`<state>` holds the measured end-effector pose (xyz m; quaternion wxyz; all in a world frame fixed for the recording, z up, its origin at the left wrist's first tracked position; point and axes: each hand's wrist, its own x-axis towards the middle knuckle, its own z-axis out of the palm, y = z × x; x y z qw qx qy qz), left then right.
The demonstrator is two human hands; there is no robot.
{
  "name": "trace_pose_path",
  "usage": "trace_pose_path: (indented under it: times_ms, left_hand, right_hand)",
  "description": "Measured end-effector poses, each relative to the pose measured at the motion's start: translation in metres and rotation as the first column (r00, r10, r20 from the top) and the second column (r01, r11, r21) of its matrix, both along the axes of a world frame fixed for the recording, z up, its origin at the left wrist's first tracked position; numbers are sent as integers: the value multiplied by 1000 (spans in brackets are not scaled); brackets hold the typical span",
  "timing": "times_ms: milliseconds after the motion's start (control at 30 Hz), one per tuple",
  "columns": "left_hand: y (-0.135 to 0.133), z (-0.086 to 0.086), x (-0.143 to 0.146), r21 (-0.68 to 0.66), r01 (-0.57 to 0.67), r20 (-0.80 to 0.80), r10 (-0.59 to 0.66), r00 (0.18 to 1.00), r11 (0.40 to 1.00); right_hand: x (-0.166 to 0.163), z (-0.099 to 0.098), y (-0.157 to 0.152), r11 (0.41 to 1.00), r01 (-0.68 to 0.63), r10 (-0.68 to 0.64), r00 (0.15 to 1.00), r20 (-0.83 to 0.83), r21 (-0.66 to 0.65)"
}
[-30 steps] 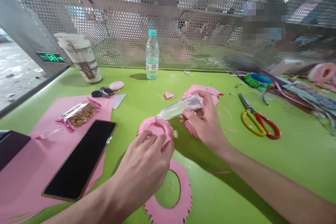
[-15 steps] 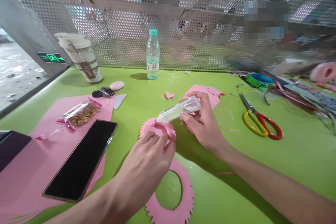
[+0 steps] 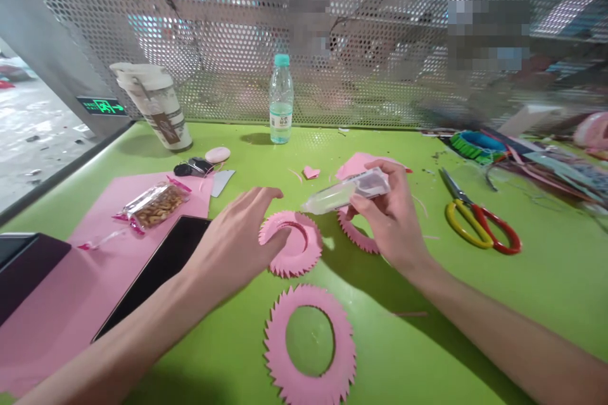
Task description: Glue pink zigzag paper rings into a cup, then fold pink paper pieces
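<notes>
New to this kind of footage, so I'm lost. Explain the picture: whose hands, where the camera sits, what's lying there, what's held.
No machine here: a person's bare hands, filmed by a head-worn camera looking down. The left hand is open, fingertips on a small pink fringed paper ring. The right hand has its grip closed on a clear plastic squeeze tube, nozzle toward that ring. On the green table also lie a larger pink fringed paper ring, yellow-and-red-handled scissors and a black phone; a clear water bottle stands behind.
</notes>
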<state>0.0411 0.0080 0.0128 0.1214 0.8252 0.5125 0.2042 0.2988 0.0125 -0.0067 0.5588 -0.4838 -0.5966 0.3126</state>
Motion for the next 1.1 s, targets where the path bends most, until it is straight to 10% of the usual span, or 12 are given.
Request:
trace_pose_path:
  times_ms: [267, 1100]
  left_hand:
    - [2, -7, -6, -313, 120, 43, -112, 993, 942]
    - [-1, -9, -5, -281, 38, 101, -10, 995, 959]
  right_hand:
    - [-18, -8, -5, 992, -111, 113, 993, 36, -65]
    - [-19, -6, -7, 988, -135, 141, 985, 95, -71]
